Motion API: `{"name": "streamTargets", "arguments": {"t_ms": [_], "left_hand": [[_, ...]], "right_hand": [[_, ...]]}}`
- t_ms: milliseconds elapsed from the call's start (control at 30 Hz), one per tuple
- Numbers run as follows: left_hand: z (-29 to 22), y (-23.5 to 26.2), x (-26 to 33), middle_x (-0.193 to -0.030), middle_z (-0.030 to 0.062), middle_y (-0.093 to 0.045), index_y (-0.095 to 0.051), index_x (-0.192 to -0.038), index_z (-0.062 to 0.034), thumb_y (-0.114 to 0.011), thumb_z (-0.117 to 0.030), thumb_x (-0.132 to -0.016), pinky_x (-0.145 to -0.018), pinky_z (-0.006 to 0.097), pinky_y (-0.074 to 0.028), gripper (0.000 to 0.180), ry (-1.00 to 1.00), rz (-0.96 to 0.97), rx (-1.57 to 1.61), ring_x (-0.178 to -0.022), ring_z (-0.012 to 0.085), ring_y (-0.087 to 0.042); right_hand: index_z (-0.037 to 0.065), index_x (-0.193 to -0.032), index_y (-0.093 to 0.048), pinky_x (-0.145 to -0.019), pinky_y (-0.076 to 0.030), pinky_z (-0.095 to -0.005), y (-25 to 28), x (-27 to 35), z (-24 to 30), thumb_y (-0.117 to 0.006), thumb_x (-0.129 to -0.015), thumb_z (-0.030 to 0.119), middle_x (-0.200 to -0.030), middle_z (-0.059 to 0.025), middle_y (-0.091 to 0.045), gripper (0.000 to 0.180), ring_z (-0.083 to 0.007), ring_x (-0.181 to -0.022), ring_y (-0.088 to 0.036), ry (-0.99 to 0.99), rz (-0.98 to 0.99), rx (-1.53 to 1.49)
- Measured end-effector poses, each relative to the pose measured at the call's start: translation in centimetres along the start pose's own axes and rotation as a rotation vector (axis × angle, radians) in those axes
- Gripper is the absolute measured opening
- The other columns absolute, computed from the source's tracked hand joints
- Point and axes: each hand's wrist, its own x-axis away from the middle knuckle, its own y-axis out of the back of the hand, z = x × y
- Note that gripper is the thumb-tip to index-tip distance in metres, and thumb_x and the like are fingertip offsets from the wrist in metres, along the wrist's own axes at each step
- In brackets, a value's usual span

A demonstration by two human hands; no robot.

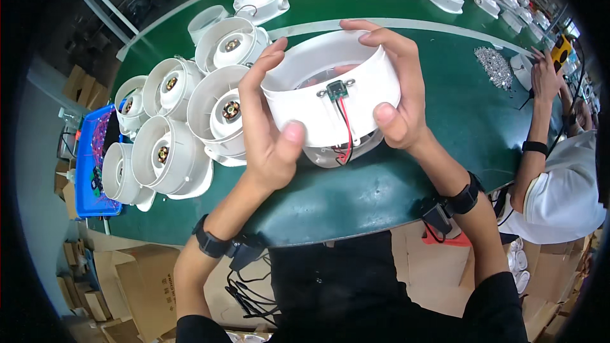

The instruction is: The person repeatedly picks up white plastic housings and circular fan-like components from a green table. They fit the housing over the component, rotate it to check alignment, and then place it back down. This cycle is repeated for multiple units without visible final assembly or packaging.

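Observation:
A white round plastic fan housing (298, 111) is held up over the green table, tilted so its open ring faces away from me. My left hand (267, 127) grips its left side, thumb on the front wall. My right hand (403, 89) wraps round the right side, fingers over the top rim and thumb on the front. A small green circuit board (337, 91) sits on the housing's outer wall between two screws. Red and black wires (347, 127) run down from it toward a clear, greyish part (362, 151) below.
Several white fan housings with copper-wound motors (164, 152) stand at the left, beside a blue tray (81, 178) of wires and boards. A pile of screws (494, 68) lies at the right on the green table (445, 57). A co-worker's hand (545, 79) works close to it, near a yellow-black tool (560, 53).

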Motion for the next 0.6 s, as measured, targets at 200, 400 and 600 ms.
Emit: {"name": "streamTargets", "arguments": {"t_ms": [200, 400, 600], "left_hand": [[-2.2, -0.4, 0.3, -0.146, 0.0252, -0.029, -0.030, -0.141, -0.0020, -0.075, -0.037, -0.077, -0.102, 0.043, -0.046, 0.086, 0.167, 0.009, 0.084, -0.137, 0.0355, -0.034], [-1.9, 0.5, 0.9, -0.143, 0.0251, -0.030, -0.032, -0.137, -0.0013, -0.071, -0.037, -0.078, -0.100, 0.043, -0.047, 0.080, 0.176, 0.052, -0.062, -0.134, 0.0346, -0.037], [-1.7, 0.8, 1.0, -0.143, 0.0253, -0.030, -0.033, -0.135, -0.0009, -0.070, -0.036, -0.079, -0.099, 0.042, -0.048, 0.076, 0.176, 0.067, -0.078, -0.134, 0.0338, -0.036]], "right_hand": [[0.002, -0.120, -0.053, -0.090, -0.047, -0.0390, 0.1, 0.2, 0.1, -0.058, -0.081, 0.036, -0.128, -0.0251, -0.055, 0.051, -0.0342, -0.105, -0.059, -0.021, 0.033, 0.006], [0.003, -0.118, -0.053, -0.088, -0.047, -0.0387, -0.1, 0.5, 0.0, -0.058, -0.082, 0.035, -0.126, -0.0258, -0.055, 0.049, -0.0352, -0.105, -0.059, -0.047, 0.078, 0.024], [0.001, -0.111, -0.055, -0.090, -0.047, -0.0391, 0.1, -0.1, 0.8, -0.068, -0.076, 0.030, -0.123, -0.0256, -0.056, 0.048, -0.0351, -0.106, -0.059, -0.073, 0.124, -0.008]]}}
